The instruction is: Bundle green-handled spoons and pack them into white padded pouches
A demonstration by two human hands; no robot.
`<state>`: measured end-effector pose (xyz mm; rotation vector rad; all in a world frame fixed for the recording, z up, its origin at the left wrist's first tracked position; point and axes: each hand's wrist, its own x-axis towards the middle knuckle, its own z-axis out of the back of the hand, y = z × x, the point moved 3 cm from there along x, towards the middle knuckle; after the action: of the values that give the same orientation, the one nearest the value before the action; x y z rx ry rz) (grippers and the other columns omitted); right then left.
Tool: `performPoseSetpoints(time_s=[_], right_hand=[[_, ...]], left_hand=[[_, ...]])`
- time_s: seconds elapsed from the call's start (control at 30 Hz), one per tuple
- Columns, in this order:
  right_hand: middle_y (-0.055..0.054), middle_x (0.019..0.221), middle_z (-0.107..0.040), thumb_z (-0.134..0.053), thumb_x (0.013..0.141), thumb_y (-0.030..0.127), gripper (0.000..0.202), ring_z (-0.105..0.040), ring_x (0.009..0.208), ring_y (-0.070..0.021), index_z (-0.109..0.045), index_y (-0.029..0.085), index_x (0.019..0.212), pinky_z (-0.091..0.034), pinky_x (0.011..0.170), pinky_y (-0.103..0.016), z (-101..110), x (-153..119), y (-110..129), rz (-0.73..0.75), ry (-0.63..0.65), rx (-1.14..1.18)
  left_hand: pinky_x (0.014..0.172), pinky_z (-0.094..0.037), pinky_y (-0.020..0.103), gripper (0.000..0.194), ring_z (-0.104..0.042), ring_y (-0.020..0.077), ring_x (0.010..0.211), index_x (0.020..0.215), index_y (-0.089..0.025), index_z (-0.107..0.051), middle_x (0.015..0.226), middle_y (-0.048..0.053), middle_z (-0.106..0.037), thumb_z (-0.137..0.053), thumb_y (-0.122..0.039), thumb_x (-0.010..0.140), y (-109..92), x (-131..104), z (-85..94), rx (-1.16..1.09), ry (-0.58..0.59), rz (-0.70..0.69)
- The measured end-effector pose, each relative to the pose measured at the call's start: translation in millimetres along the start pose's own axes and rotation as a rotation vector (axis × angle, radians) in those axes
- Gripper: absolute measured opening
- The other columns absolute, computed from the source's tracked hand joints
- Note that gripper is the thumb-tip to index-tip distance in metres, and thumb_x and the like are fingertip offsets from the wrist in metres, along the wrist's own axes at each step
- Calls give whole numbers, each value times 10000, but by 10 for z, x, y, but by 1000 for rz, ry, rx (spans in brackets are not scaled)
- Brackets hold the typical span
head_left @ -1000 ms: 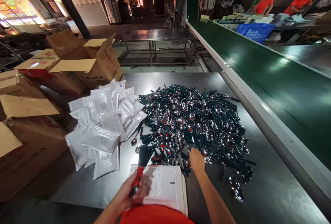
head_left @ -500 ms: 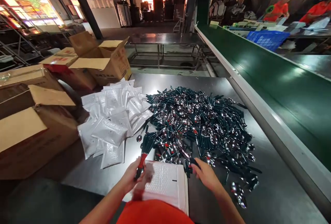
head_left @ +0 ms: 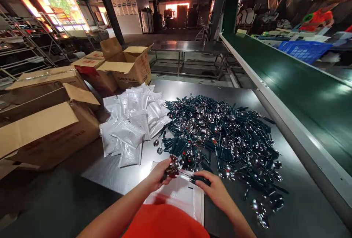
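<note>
My left hand (head_left: pixel 161 175) is closed round the bowl ends of a bunch of spoons (head_left: pixel 177 147), their dark green handles fanning away from me. My right hand (head_left: pixel 211 185) grips one or more spoons (head_left: pixel 200 179) by the dark handles; the metal ends point left at the bunch. How many the right hand holds I cannot tell. Beneath both hands lies a stack of white padded envelopes (head_left: pixel 183 196). Just beyond, a large heap of loose spoons (head_left: pixel 220 128) with dark green handles covers much of the metal table.
Left of the heap is a pile of white padded packets (head_left: pixel 128 133). Open cardboard boxes (head_left: pixel 82 131) stand along the left side. A green conveyor belt (head_left: pixel 291 73) runs along the right, with a blue basket (head_left: pixel 305 50) and a person in orange (head_left: pixel 319 19) past it.
My right hand has brought spoons from the heap's near edge left to the bunch. My left hand has moved right and slightly up with its bunch. The camera view has shifted left.
</note>
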<state>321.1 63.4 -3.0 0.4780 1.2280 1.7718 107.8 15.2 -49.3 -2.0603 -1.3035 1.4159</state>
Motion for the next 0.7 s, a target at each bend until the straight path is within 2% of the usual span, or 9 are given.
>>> performPoseSetpoints(time_s=[0.1,0.17,0.27,0.37,0.5,0.57,0.7], right_hand=[[-77,877,-731,-601,775,432,293,-672,857,-251,-765,217,888,-527,802,-356,34,-27,21,36,-148,6],[-63,808,-710,-626,762,436,278,-670,779,-233,-770,221,861,-544,711,-328,33,-39,39,56,-189,13],[-50,806,-704,-642,750,447,281,-611,558,-167,-765,220,862,-511,480,-272,20,-48,29,-17,-191,111],[-48,794,-713,-660,717,441,288,-537,447,-125,-758,200,841,-473,393,-252,7,-57,4,-92,-197,203],[-51,783,-728,-658,700,451,319,-533,410,-124,-752,183,846,-478,393,-266,-31,-81,-15,-111,-206,213],[-66,861,-742,-641,733,457,316,-576,446,-144,-755,195,871,-490,404,-276,-44,-101,-6,-66,-225,172],[-69,896,-751,-612,818,422,260,-700,774,-232,-768,240,918,-567,653,-314,-39,-143,73,183,-262,-40]], left_hand=[[367,-90,180,592,-359,40,374,833,-154,-577,566,-12,-578,-626,-726,690,55,-4,-1,-34,-19,-45],[367,-84,180,647,-348,36,379,832,-159,-568,571,-23,-562,-623,-775,641,68,-12,-7,-46,-15,-74],[375,-99,178,648,-390,42,405,874,-166,-569,628,-3,-600,-709,-730,588,30,-52,-34,-20,25,-158],[385,-113,178,650,-464,67,449,900,-169,-567,683,15,-628,-808,-638,522,-27,-95,-72,15,19,-235],[359,-93,188,630,-403,53,391,882,-161,-580,645,3,-612,-785,-646,537,-70,-102,-110,48,-143,-260],[351,-92,193,579,-356,41,362,816,-166,-575,589,-12,-587,-751,-663,575,-85,-95,-139,60,-166,-268],[360,-102,203,517,-314,45,339,707,-191,-517,475,-52,-493,-653,-689,683,-91,-89,-164,89,-185,-225]])
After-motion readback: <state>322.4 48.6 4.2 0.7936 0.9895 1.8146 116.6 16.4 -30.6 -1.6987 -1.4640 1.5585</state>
